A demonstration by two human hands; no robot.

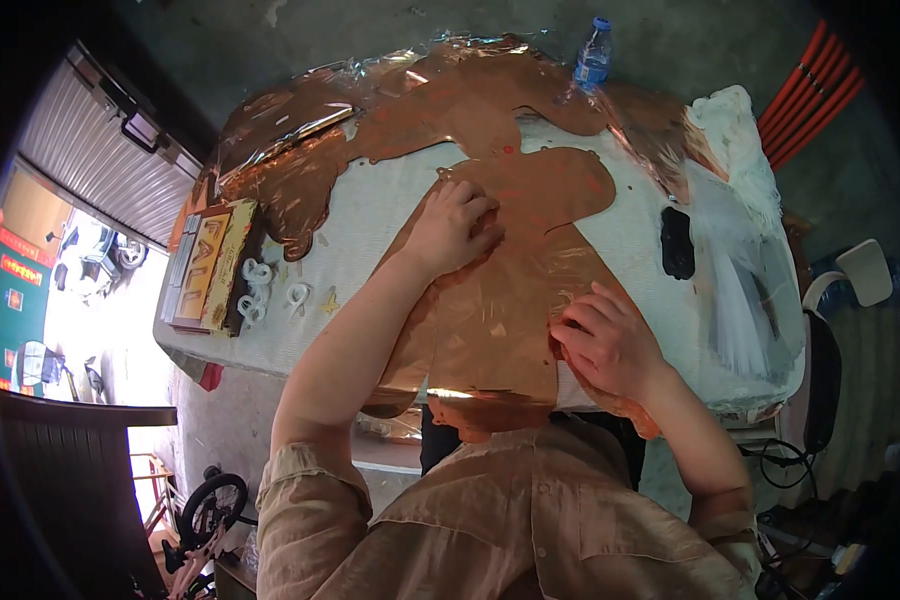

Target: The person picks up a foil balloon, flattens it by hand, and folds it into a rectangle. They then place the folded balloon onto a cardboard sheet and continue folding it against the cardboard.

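Observation:
A flat, copper-coloured foil balloon (505, 290) with rounded lobes lies across the table in front of me, its lower end hanging over the edge against my shirt. My left hand (457, 228) rests on its upper left part, fingers curled in; what the fingertips hold, if anything, is hidden. Lower and to the right, my right hand (605, 342) is closed, thumb and fingers pinching the foil by a fold near the balloon's right side. More copper foil balloons (435, 105) lie overlapped beyond my hands, toward the far edge.
A white cloth (400, 195) covers the table. At left are a box (210, 265) and several white rings (256, 285). A water bottle (594, 58) stands at the far edge. On the right lie a black object (677, 242) and clear plastic film (735, 290); a chair (820, 370) stands beyond.

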